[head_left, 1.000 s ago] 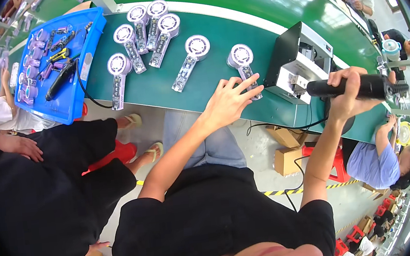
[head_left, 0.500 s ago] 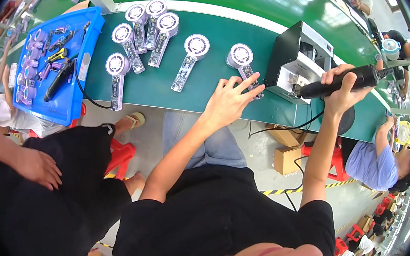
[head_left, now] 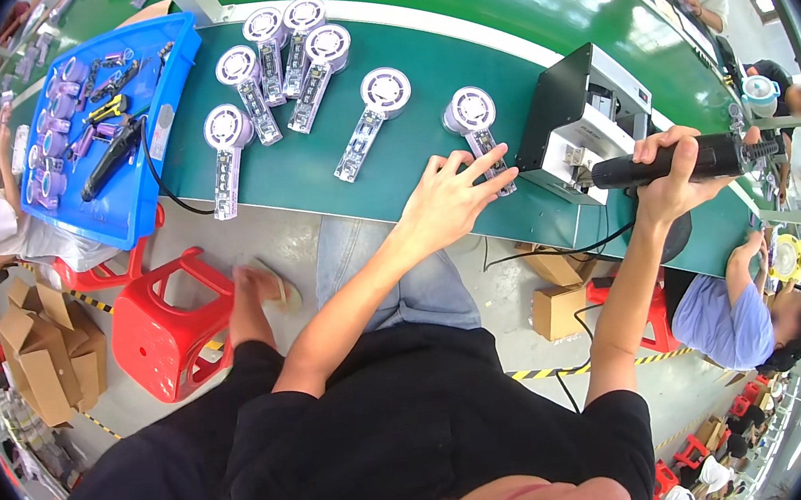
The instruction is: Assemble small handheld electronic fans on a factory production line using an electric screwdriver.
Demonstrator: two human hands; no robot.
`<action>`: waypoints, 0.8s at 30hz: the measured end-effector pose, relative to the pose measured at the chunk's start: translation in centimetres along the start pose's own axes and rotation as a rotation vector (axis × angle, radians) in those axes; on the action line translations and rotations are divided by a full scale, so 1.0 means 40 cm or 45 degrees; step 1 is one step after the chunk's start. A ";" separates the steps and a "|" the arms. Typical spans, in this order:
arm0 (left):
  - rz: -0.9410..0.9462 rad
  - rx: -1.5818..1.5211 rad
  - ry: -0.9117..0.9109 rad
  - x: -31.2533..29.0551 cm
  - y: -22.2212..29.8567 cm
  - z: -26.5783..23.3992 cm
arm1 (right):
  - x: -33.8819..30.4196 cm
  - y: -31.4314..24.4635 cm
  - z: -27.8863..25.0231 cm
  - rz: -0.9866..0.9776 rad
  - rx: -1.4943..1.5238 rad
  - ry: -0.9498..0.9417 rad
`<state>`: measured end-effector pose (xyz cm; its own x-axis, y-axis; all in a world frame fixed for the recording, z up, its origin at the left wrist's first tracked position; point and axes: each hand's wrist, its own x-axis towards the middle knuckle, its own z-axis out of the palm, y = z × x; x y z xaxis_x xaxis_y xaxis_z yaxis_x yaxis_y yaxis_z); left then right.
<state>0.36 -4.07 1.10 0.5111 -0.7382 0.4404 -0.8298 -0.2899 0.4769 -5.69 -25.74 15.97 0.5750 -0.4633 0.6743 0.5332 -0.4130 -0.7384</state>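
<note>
My left hand (head_left: 442,202) rests at the bottom of a purple-white handheld fan (head_left: 474,111), its fingers closed across the handle with the circuit board exposed. The fan lies on the green bench, round head pointing away from me. In my right hand (head_left: 670,178) is a black electric screwdriver (head_left: 631,168), held level with its tip end to the left, in front of a black and white box-shaped machine (head_left: 568,125). Left of my left hand another open fan (head_left: 371,126) lies alone, and several more fans (head_left: 312,79) are grouped further left.
A blue tray (head_left: 141,194) at the left holds fan parts, a yellow-handled tool and a second black driver (head_left: 113,158). A black cable (head_left: 567,250) runs along the bench's front edge. Red stools (head_left: 160,334) and cardboard boxes (head_left: 558,311) stand on the floor; people sit on both sides.
My right hand has shifted the screwdriver slightly right, away from the machine. My left hand stays on the fan. The person at my left has moved back, uncovering a red stool and boxes.
</note>
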 end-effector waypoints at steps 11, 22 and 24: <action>-0.023 -0.009 0.005 0.000 -0.001 0.004 | -0.084 -0.012 0.044 0.098 0.304 -0.052; -0.042 0.007 0.036 -0.008 0.001 0.014 | -0.156 0.030 0.136 0.089 0.383 -0.128; -0.041 0.009 0.035 -0.010 0.001 0.014 | -0.161 0.032 0.136 0.071 0.373 -0.102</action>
<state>-0.02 -4.13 0.53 0.5437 -0.7112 0.4456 -0.8141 -0.3180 0.4859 -5.35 -19.03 10.75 0.6494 -0.4111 0.6398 0.6486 -0.1397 -0.7482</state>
